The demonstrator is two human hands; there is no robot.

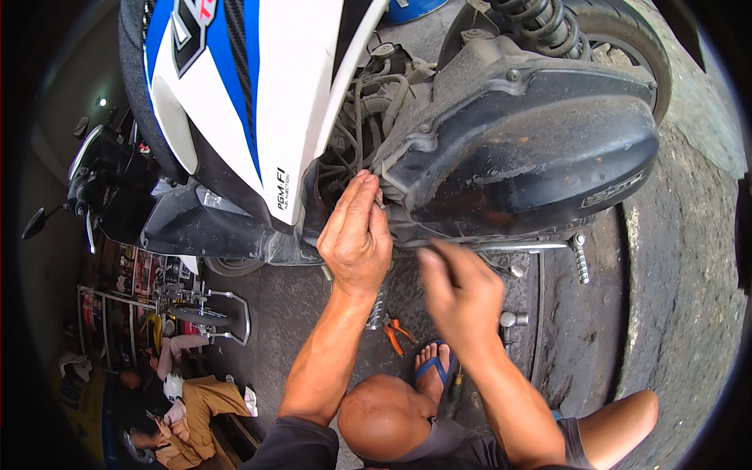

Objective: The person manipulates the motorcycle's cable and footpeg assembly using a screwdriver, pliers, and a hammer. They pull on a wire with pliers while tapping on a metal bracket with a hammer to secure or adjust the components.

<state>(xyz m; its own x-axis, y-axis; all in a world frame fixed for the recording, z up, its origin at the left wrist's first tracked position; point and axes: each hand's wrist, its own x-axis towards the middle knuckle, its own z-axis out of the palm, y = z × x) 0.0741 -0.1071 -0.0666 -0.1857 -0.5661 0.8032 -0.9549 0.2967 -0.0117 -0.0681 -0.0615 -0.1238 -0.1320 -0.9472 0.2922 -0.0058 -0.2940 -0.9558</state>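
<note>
A scooter with a white and blue body panel (pixel 290 102) fills the upper part of the head view. Beside the panel, a gap shows dusty hoses (pixel 395 102) and cables next to a black, dirt-covered air filter housing (pixel 533 149). My left hand (pixel 356 235) reaches up to the lower end of this gap. Its fingers are pressed together at the housing's front edge, and what they pinch is mostly hidden. My right hand (pixel 462 294) hovers just below the housing, its fingers bent and smeared by motion.
Orange-handled pliers (pixel 398 337) lie on the ground near my sandalled foot (pixel 432 368). A footpeg (pixel 580 258) sticks out under the housing. The shock absorber spring (pixel 540 27) and rear tyre (pixel 662 55) are at upper right. Another person (pixel 204 411) sits at lower left.
</note>
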